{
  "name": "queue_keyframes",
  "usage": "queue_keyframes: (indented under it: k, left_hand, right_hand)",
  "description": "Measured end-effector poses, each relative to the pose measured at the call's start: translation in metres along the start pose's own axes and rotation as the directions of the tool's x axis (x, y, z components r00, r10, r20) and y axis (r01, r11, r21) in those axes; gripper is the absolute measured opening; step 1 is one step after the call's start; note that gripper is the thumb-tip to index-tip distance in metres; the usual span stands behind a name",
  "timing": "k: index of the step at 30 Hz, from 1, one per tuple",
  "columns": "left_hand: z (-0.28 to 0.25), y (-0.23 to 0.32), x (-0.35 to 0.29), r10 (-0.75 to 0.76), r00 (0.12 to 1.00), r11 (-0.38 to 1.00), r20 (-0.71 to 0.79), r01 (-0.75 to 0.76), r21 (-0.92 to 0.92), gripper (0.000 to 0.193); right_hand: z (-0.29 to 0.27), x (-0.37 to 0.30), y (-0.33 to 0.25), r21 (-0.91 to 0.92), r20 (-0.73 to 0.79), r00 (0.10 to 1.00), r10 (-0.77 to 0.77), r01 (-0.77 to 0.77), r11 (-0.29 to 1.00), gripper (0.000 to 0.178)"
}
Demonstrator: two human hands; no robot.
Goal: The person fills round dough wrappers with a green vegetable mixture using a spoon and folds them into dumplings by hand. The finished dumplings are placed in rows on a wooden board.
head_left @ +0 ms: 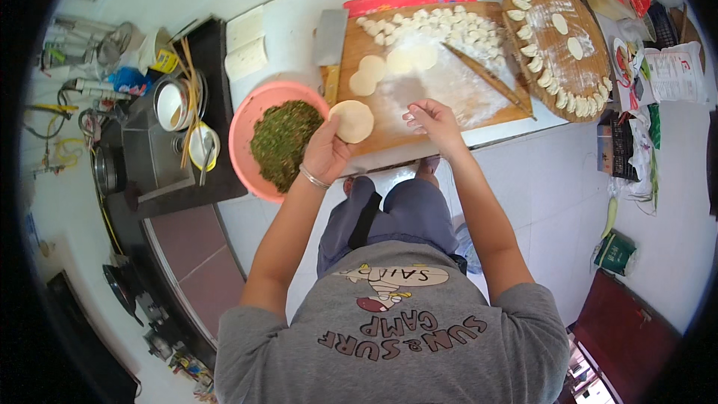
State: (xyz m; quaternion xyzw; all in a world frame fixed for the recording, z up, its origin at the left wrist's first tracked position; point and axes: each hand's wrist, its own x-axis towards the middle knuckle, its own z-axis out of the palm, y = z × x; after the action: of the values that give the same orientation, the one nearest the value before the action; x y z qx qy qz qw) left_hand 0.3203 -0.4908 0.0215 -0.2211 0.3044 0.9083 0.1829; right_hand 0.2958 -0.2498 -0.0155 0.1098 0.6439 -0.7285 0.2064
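Observation:
My left hand (327, 152) holds a round dumpling wrapper (354, 122) by its edge, between the pink bowl and the cutting board. My right hand (437, 121) is over the near edge of the wooden cutting board (366, 144), its fingers bent and apart, with nothing seen in them. Flat wrappers (364, 82) lie overlapping on the board, some beside the floured patch. Behind them are many small dough pieces (449, 26). A thin rolling pin (490, 81) rests slantwise at the right. Green minced filling (283, 142) fills much of the pink bowl (239, 142).
A cleaver (330, 39) lies at the board's left edge. On the right, a round wooden board (591, 67) carries folded dumplings (529, 51) along its rim and two flat wrappers. Left of the bowl are a sink (153, 172), stacked bowls (170, 105) and chopsticks (188, 97).

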Motion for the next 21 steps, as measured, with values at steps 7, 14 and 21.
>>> queue_keyframes:
  k: [7,14,21]
  left_hand:
    - [-0.115,0.063,-0.071,0.098,0.994,0.995,-0.056,-0.097,0.029,0.034]
    - [-0.168,0.080,-0.096,0.078,0.992,0.996,-0.101,-0.082,-0.039,0.033]
    - [-0.184,0.081,-0.107,0.094,0.988,0.991,-0.124,-0.106,-0.086,0.034]
  right_hand:
    - [0.114,-0.025,0.060,-0.192,-0.029,0.987,0.161,-0.163,0.968,0.044]
    - [0.147,-0.035,0.067,-0.126,0.254,0.956,0.144,-0.115,0.985,0.030]
    - [0.184,-0.035,0.045,-0.133,0.305,0.945,-0.116,0.163,0.978,0.020]
